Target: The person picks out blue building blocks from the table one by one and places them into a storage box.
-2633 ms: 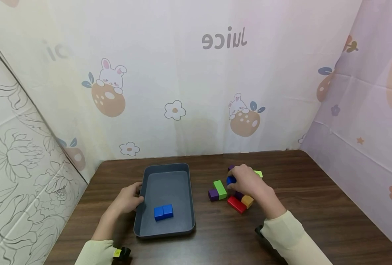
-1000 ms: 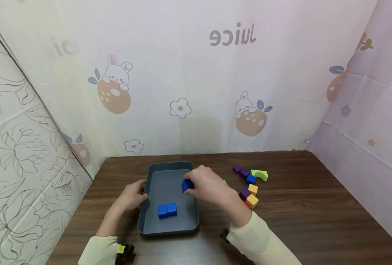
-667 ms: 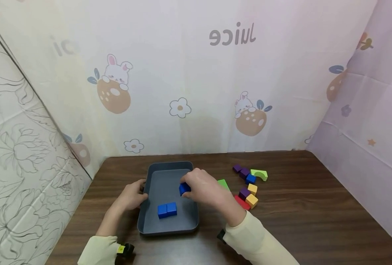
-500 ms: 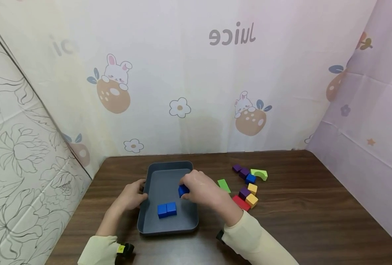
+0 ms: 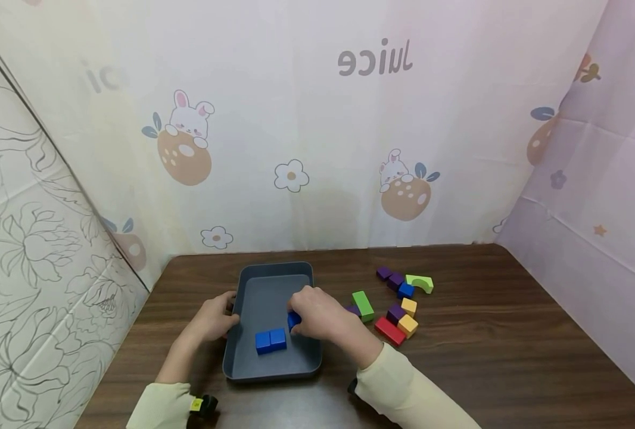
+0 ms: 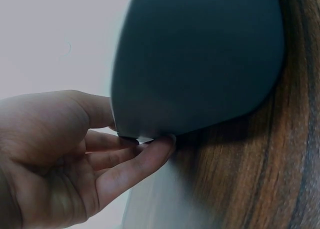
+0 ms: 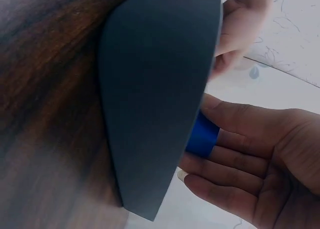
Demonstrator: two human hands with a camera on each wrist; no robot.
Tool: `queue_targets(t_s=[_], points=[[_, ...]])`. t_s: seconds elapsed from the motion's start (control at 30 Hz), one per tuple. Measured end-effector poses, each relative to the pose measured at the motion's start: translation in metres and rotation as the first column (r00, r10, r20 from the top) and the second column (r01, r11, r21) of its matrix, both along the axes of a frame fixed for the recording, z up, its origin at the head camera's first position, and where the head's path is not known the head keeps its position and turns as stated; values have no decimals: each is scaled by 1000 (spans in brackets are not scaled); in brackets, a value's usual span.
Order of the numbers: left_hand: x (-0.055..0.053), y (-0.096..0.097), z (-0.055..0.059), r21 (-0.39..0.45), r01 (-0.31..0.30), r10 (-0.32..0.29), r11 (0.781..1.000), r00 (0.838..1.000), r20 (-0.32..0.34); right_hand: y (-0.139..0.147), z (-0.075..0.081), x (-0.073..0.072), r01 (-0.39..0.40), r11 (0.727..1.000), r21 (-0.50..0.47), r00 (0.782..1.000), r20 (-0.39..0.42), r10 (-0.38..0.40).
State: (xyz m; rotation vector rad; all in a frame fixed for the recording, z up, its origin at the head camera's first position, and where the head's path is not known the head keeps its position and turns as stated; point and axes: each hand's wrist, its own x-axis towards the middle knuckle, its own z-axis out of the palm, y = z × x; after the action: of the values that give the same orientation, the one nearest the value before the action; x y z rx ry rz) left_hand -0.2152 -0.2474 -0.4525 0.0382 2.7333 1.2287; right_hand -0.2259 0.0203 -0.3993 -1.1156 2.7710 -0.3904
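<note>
In the head view my left hand [image 5: 210, 320] grips the left edge of a dark grey tray [image 5: 264, 298]. The left wrist view shows the thumb at the rim of the tray [image 6: 200, 59] and fingers against its underside. My right hand [image 5: 317, 313] is inside the tray's right half, pinching a blue block [image 5: 293, 320]. That same blue block [image 7: 204, 136] shows between thumb and fingers beyond the tray wall in the right wrist view. Just left of it, two blue blocks, a left one [image 5: 262, 342] and a right one [image 5: 278, 339], sit side by side on the tray floor.
Right of the tray on the brown wooden table [image 5: 483, 345] lie loose blocks: a green one [image 5: 363, 306], a red one [image 5: 389, 331], a blue one [image 5: 405, 290], a light green arch [image 5: 420, 283], two yellow and several purple ones. A patterned curtain [image 5: 328, 119] stands behind.
My right hand has carried the blue block from the pile on the right to the tray, then lowered it toward the two blue blocks. The left hand keeps its hold on the tray.
</note>
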Motion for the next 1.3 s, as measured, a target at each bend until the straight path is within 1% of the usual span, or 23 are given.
queue_targets(t_s=[0.27, 0.5, 0.67, 0.97, 1.2, 1.3], points=[[0, 1, 1, -6, 2, -2, 1000, 1000, -10, -3, -8, -1, -7, 1000, 23, 1000, -9, 7], [0, 1, 1, 3, 2, -2, 1000, 1000, -3, -7, -16, 0, -8, 999, 47, 1000, -23, 10], [0, 1, 1, 3, 0, 0, 1000, 1000, -4, -9, -19, 1, -20, 998, 59, 999, -50, 23], [2, 1, 2, 2, 3, -3, 1000, 1000, -11, -11, -23, -1, -46, 997, 57, 998, -31, 48], [1, 1, 1, 2, 6, -6, 1000, 1000, -13, -13, -25, 0, -64, 995, 70, 994, -85, 70], [1, 0, 0, -1, 8, -8, 1000, 1000, -14, -14, -26, 2, -72, 995, 71, 992, -94, 78]])
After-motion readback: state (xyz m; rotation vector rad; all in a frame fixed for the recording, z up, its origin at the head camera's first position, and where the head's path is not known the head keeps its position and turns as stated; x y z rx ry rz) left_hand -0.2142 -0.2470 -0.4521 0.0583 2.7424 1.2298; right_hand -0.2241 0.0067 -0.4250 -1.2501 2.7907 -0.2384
